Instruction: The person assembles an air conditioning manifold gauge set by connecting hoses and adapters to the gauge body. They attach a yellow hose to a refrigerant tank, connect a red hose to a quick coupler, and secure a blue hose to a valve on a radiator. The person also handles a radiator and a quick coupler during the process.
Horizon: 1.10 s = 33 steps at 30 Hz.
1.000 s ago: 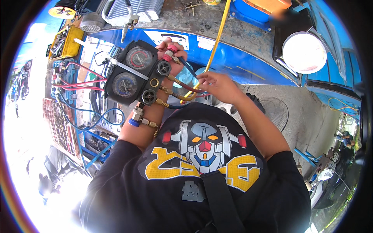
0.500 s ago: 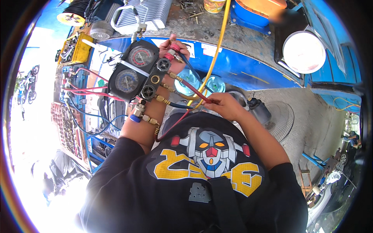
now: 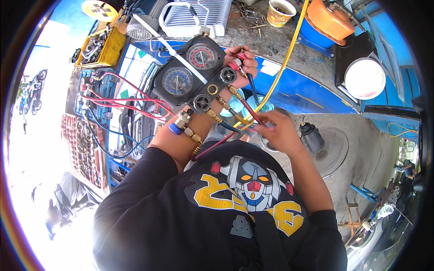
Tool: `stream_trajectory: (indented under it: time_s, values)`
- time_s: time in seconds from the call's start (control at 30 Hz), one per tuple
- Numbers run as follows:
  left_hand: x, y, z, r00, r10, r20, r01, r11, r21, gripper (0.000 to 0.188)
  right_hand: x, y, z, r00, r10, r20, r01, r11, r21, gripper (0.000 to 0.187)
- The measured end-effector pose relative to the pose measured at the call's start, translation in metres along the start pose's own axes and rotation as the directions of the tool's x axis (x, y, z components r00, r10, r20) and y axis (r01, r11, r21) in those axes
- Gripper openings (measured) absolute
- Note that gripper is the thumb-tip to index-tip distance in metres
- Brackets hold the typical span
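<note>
My left hand grips manifold gauge set at far edge, fingers curled round red knob, set held up over workbench. Right hand pinches red hose below brass fittings — yellow hose runs alongside. Step, I judge: sorting hoses at ports. Next calls for steady gauge, clean hold on single hose.

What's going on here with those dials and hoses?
A person in a black printed shirt holds a two-dial gauge set up in the left hand, which grips its top end by a red knob. The right hand pinches the hoses hanging from its brass fittings: red, blue and yellow. Behind, a workbench carries a finned coil, a paper cup and an orange jug.
</note>
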<state>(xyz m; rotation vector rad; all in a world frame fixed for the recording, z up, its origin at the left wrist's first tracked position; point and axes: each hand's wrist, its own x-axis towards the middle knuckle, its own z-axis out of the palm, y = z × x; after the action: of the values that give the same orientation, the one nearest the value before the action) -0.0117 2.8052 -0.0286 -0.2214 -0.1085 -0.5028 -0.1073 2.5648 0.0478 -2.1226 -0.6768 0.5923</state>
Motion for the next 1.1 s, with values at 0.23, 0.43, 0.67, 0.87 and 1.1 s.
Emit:
stream_trajectory:
  time_s: [0.23,0.43,0.67,0.87,1.1]
  values:
    - [-0.005,0.006,0.008,0.956,0.047,-0.29,0.049,0.948,0.313,0.024,0.049,-0.093,0.008,0.911,-0.211,-0.355,0.141,0.967,-0.215,0.048]
    - [-0.003,-0.02,0.026,0.956,0.152,-0.252,-0.035,0.908,0.417,0.023,0.072,-0.106,0.007,0.804,-0.528,-0.273,0.33,0.779,-0.533,0.041]
    - [0.001,-0.014,0.026,0.987,-0.038,-0.154,0.088,0.937,0.337,0.023,0.056,-0.103,-0.018,0.73,-0.668,-0.143,0.489,0.658,-0.572,0.036]
    - [-0.003,-0.033,0.02,0.986,0.093,-0.139,-0.027,0.908,0.417,0.02,0.058,-0.094,-0.013,0.848,-0.513,-0.133,0.368,0.75,-0.549,0.04]
    - [-0.007,-0.033,0.02,0.981,-0.005,-0.196,0.057,0.964,0.258,0.024,0.05,-0.102,-0.002,0.79,-0.548,-0.275,0.391,0.796,-0.462,0.043]
